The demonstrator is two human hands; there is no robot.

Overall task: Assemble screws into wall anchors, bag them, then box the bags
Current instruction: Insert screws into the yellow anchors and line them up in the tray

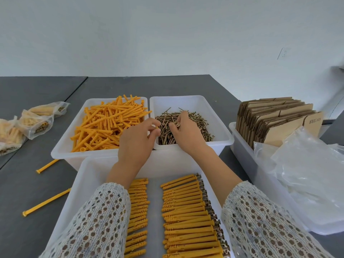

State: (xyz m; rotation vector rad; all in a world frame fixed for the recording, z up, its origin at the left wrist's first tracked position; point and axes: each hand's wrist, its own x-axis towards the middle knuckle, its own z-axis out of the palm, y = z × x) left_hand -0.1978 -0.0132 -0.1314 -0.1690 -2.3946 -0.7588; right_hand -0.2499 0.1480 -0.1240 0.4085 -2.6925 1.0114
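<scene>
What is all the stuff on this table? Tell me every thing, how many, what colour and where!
Loose plastic wall anchors: many, orange, heaped in the far left white tub.
Metal screws: many, brassy, in the far right white tub.
Anchors with screws in them: two rows, orange, in the near white tray.
Stray anchors: two, orange, on the grey table at left.
Filled clear bags: about four, far left on the table.
Flat cardboard boxes: a stack, brown, upright in the right-hand tub.
Empty plastic bags: a pile, clear, in front of the cardboard.
Wall socket: one, white, on the wall.
Left hand: pinches one orange anchor over the tubs.
Right hand: fingers curled into the screws.
</scene>
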